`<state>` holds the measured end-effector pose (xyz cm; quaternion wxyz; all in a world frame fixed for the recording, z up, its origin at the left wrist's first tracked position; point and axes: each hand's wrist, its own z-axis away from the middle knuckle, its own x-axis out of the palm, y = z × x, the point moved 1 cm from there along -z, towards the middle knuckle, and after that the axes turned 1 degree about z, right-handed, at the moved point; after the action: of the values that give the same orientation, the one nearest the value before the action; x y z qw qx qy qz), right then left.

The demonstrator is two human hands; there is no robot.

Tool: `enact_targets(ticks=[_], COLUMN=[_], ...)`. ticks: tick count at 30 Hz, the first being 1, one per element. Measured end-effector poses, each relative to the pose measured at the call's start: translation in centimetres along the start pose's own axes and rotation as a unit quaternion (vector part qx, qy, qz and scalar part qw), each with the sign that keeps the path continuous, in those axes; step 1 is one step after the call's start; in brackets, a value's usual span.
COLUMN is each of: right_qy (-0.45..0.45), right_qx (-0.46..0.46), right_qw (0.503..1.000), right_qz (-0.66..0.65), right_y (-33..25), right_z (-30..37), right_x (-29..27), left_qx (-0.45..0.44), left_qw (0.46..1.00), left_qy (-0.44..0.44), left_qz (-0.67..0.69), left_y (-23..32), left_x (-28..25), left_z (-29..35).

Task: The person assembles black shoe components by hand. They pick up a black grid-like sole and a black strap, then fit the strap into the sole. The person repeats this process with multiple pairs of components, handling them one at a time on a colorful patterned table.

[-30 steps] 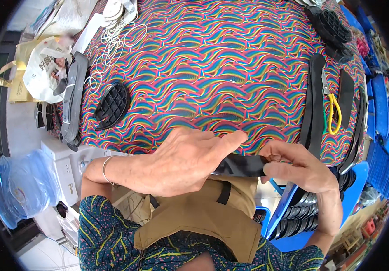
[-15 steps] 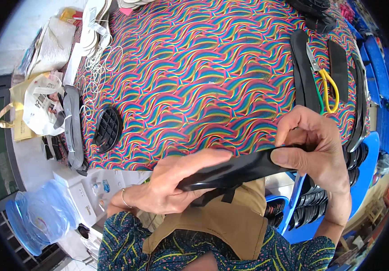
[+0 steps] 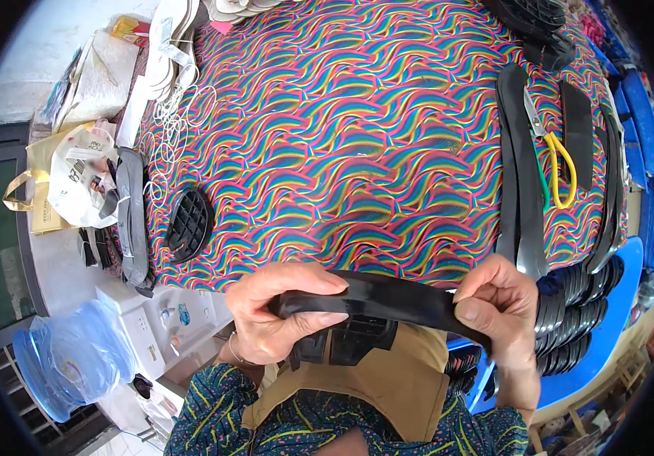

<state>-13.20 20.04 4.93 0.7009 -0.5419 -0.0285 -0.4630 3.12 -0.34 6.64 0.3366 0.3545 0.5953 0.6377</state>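
A glossy black strip (image 3: 403,299) bows between my two hands at the near edge of the table. My left hand (image 3: 278,311) closes on its left part, thumb below and fingers above. At the strip's right end, my right hand (image 3: 498,304) pinches it between thumb and fingers. Just under the strip shows a black piece with a gridded hollow face (image 3: 357,340); whether the two are joined I cannot tell. A similar black gridded heel piece (image 3: 189,226) lies on the table to the left.
The table wears a colourful wavy cloth (image 3: 342,152). Yellow-handled scissors (image 3: 559,171) lie by long black strips (image 3: 521,159) on the right. White cord loops (image 3: 164,144) and a plastic bag (image 3: 80,178) sit left. A blue tray (image 3: 623,304) holds several black curved pieces.
My right hand has come down and left with the strip's end. The strip is now arched, its right end lower, and the gridded piece below it shows.
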Motion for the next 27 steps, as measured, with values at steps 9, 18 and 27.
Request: enact_targets(ticks=[9,18,27], right_qy=[0.042,0.081,0.021], right_qx=[-0.075,-0.104,-0.133], right_qw=[0.991,0.978,0.956], right_qz=[-0.100,-0.162,-0.261], right_y=[5.8,8.8,11.2], right_z=[-0.3,-2.0,-3.0], right_x=[2.0,3.1,-0.8], left_qx=[-0.051,-0.003,0.290], left_qw=[0.992,0.995,0.925], left_qy=[0.090,0.055,-0.182], left_qz=[0.067,0.081,-0.166], left_y=[-1.8,-2.0,-1.2], left_x=[1.4,2.6,5.0], left_z=[-1.3,-2.2,-2.4])
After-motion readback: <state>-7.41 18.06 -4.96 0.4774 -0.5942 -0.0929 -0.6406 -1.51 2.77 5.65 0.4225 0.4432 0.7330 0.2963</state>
